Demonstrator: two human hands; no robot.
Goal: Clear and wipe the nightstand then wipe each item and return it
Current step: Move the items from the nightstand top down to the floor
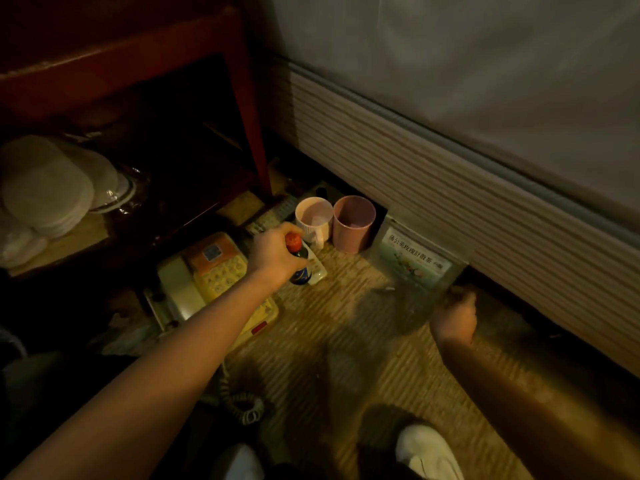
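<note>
My left hand (277,254) grips a small dark bottle (300,273) with a red cap just below its neck, holding it upright just above the floor mat. Around it on the floor stand a yellow-and-cream telephone (214,271), a white ribbed mug (313,216), a pink cup (353,223) and a clear-wrapped tea box (414,261). My right hand (455,315) is curled and blurred low by the tea box; a grey smear lies beside it, and I cannot tell whether it holds anything. The red wooden nightstand (247,98) stands at the upper left.
White plates (48,188) are stacked on the nightstand's lower shelf. A remote (273,216) lies behind the bottle and a white slab (317,270) under it. The bed's striped side (450,174) walls off the right. A coiled phone cord (242,405) and my shoe (426,448) lie near me.
</note>
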